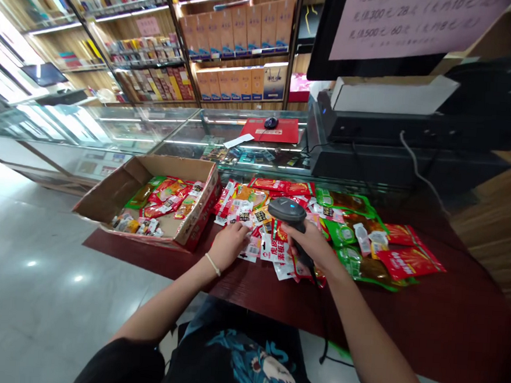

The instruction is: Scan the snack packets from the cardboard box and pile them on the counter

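My right hand [315,245] is wrapped round the handle of a dark barcode scanner [287,210], its head above a heap of snack packets. A small blue light glows on the scanner's top, and its cable hangs down past the counter edge. My left hand [229,247], with a pale band at the wrist, rests at the heap's near left side. Its fingers are curled down at small white-and-pink snack packets [240,211]; what lies under the fingertips is hidden. Red packets [408,260] and green-edged packets [346,202] spread to the right of the scanner.
An open cardboard box [196,225] holding more packets stands left of the heap on the dark red counter [249,287]. Behind are a glass display case [176,130], a mouse [271,122] on a red mat [251,128], and a monitor [322,50] above dark equipment.
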`<state>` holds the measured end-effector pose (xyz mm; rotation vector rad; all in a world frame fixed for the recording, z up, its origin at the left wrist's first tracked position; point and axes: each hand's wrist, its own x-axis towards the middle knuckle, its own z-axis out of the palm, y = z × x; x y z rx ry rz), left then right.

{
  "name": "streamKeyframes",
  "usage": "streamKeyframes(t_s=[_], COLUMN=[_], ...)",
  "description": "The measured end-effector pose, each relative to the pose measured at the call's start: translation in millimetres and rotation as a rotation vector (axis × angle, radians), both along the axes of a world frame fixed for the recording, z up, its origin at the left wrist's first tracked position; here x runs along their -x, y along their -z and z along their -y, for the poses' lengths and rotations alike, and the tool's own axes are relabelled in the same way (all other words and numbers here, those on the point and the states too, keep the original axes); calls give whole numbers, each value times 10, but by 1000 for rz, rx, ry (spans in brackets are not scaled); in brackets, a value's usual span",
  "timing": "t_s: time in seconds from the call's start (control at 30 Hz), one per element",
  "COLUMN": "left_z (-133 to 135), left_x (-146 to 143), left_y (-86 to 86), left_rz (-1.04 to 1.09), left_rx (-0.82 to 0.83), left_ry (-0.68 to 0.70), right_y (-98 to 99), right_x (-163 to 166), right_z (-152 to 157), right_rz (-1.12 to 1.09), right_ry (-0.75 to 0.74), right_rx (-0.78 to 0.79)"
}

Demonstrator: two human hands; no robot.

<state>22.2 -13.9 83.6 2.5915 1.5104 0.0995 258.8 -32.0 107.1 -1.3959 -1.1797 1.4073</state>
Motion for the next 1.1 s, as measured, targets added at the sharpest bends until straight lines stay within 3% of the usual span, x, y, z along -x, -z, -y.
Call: streamKeyframes(t_s=[0.17, 0.3, 0.43, 0.57, 0.83, 1.1], left_z=[-14, 15, 43, 4, -109, -387], left_x=[116, 347, 788, 1422, 2701, 3384], left_y=[-156, -459, -795, -987, -1010, -851], left_rz=[45, 167, 259, 282, 239, 249], left_rx=[-32, -84, -163, -263, -378, -234], left_ry=[-15, -18, -102, -290, -631, -711], right_y=[-105, -272, -465, -570, -703, -727], right_x=[132, 364, 702, 1099, 1972, 2588], right_z=[-136, -320, -536, -741, -1091, -1403], right_rz=[43, 67, 108, 105, 81, 157], right_ry=[-74, -138, -197, -280, -530, -718], right_rx=[-44, -82, -74, -143, -198, -201])
